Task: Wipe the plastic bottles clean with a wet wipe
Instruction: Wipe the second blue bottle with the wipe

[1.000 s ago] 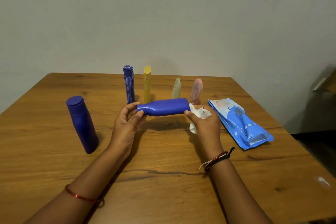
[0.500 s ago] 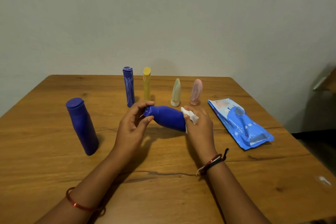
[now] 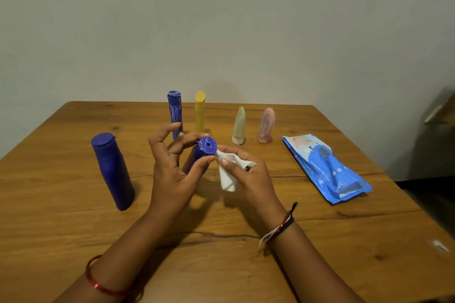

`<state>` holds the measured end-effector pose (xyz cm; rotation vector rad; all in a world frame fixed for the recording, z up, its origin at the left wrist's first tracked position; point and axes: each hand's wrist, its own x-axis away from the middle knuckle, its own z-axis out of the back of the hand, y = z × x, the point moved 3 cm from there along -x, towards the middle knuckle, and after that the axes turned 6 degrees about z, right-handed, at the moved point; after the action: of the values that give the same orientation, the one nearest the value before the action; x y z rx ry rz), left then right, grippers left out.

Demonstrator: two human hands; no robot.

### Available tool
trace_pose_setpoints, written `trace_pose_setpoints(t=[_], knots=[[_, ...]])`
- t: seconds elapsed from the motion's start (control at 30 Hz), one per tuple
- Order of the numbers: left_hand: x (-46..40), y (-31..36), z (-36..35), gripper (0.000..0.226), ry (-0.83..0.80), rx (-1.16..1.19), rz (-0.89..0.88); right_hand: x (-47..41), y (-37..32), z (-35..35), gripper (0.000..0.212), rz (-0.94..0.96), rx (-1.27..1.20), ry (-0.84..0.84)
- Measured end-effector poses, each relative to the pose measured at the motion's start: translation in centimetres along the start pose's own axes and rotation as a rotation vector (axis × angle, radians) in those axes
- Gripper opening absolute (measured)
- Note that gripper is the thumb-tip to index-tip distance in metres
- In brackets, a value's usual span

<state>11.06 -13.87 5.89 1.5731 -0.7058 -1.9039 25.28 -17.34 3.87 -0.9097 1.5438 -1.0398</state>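
My left hand point(image 3: 172, 174) grips a blue plastic bottle point(image 3: 205, 149) above the table's middle, its round end turned up toward me. My right hand point(image 3: 248, 177) pinches a white wet wipe point(image 3: 229, 174) that touches the bottle's right side just under that end. A larger blue bottle point(image 3: 113, 170) stands to the left. At the back stand a scratched blue bottle point(image 3: 174, 112), a yellow bottle point(image 3: 200, 112), a pale green tube point(image 3: 238, 125) and a pink tube point(image 3: 266, 125).
A blue pack of wet wipes point(image 3: 325, 167) lies flat on the right of the wooden table point(image 3: 73, 229). The table's right edge drops off near a dark gap. A plain wall rises behind the far edge.
The bottle went from lying level between both hands to standing on end, its round end swung up toward me. My right hand slid the wipe up to just under that end.
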Motion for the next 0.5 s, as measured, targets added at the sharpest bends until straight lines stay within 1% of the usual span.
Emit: trace_pose_setpoints(t=[0.07,0.17,0.3,0.37,0.43,0.5], knots=[[-0.4,0.3,0.1,0.06,-0.022,-0.099,-0.041,-0.2,-0.8,0.5,0.021,0.04,-0.015,0.062],[-0.4,0.3,0.1,0.057,-0.054,-0.206,-0.048,-0.5,-2.2,0.9,0.021,0.203,0.088,0.134],[0.1,-0.4,-0.2,0.066,-0.098,-0.176,0.043,-0.2,-3.2,-0.1,0.025,0.448,0.353,0.053],[0.2,-0.5,-0.2,0.066,-0.114,-0.164,0.078,0.1,-2.9,-0.7,0.033,0.51,0.488,-0.006],[0.3,-0.4,-0.2,0.065,-0.111,-0.156,0.083,0.3,-2.7,-0.9,0.04,0.547,0.547,-0.047],[0.2,-0.2,-0.2,0.066,-0.102,-0.146,0.098,0.4,-2.7,-0.6,0.039,0.584,0.539,-0.057]])
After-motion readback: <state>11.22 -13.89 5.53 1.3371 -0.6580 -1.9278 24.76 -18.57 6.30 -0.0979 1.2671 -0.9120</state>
